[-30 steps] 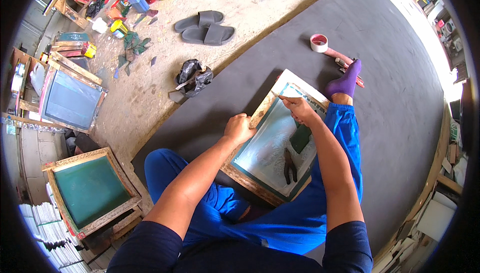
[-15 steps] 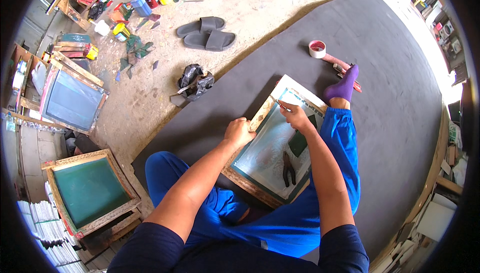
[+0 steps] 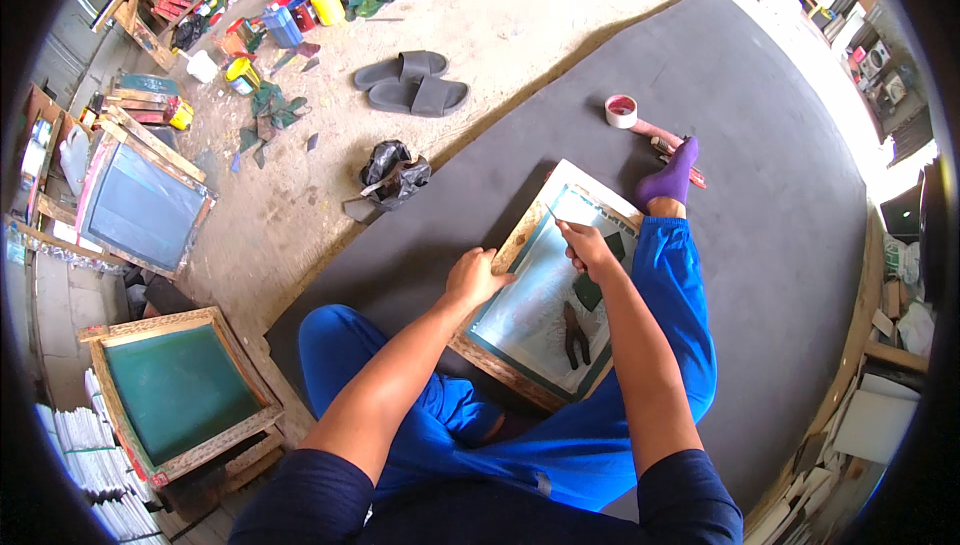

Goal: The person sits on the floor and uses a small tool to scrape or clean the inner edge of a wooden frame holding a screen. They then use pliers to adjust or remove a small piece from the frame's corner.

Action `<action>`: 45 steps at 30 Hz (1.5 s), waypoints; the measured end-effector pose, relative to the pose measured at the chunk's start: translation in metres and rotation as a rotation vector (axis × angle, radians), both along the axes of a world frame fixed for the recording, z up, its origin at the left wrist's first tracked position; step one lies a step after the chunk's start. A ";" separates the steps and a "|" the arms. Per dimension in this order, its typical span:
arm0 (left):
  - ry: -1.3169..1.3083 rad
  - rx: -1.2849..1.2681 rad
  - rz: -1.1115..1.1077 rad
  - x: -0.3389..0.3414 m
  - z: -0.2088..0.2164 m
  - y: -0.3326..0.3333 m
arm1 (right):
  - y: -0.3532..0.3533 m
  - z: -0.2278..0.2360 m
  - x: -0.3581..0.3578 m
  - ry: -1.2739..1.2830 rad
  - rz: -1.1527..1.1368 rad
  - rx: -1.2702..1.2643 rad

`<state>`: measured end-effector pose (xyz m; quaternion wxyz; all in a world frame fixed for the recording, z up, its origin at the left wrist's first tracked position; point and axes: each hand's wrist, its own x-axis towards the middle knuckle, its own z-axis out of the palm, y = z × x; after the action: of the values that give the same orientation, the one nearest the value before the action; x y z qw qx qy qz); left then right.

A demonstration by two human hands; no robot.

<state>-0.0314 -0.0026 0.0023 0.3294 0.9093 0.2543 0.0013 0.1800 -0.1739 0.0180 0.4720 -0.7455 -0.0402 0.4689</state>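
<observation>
A wooden screen frame (image 3: pixel 520 240) with a pale, bluish mesh (image 3: pixel 525 305) lies tilted across my lap and the dark mat. My left hand (image 3: pixel 477 277) is closed round its left rail, with the thumb over the inner edge. Above the mesh, near the far left corner, my right hand (image 3: pixel 588 247) grips a thin pointed tool (image 3: pixel 552 212); its handle is hidden in my fingers. Dark-handled pliers (image 3: pixel 575 335) rest on the mesh, close to my right forearm. A dark green flat piece (image 3: pixel 588 292) lies beside them, partly covered by that hand.
A tape roll (image 3: pixel 621 112) and a reddish stick-like thing (image 3: pixel 655 132) lie near my purple-socked foot (image 3: pixel 668 180). Slippers (image 3: pixel 418 85) and a black plastic bag (image 3: pixel 395 175) are on the floor to the left. More screen frames (image 3: pixel 180 390) stand at far left.
My right hand has drawn back slightly toward me, its fingers curled more tightly round the tool. The left hand keeps its hold on the rail. The whole view has shifted a little.
</observation>
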 end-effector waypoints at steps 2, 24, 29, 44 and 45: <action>0.002 0.057 -0.005 -0.016 0.002 -0.007 | -0.009 0.001 -0.009 -0.138 -0.032 -0.010; 0.315 0.002 -0.134 -0.106 0.029 -0.022 | -0.017 0.056 -0.166 -0.500 -0.050 -0.158; 0.435 0.042 -0.169 -0.099 0.034 -0.003 | 0.006 0.060 -0.158 -0.478 -0.085 -0.165; 0.013 0.037 -0.140 0.008 0.009 0.026 | 0.012 0.044 -0.112 -0.677 0.001 -0.167; -0.012 0.042 -0.158 0.014 0.004 0.024 | 0.013 0.045 -0.108 -0.677 0.009 -0.165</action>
<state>-0.0170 0.0216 0.0058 0.3110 0.9332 0.1796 -0.0141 0.0722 -0.1609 0.0627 0.3679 -0.8942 -0.1596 0.1990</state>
